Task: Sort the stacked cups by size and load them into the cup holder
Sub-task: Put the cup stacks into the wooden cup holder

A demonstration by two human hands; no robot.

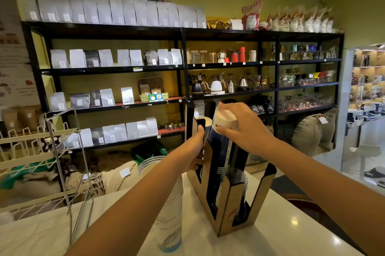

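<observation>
Black shelves [181,68] full of bags and kettles fill the wall behind a white worktop [281,224]. On it stands a tall cup holder [229,210]. One left hand [196,149] grips its side. One right hand [241,128] holds the stacked cups [224,122] at its top, fingers [224,130] curled round them. Another cup stack [170,214] stands beside it.

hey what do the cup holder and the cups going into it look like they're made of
Cup holder: probably kraft-brown cardboard or thin board, matte, with flat folded-looking panels. Cups under the right hand: likely paper, matte white with printed dark blue sides.
</observation>
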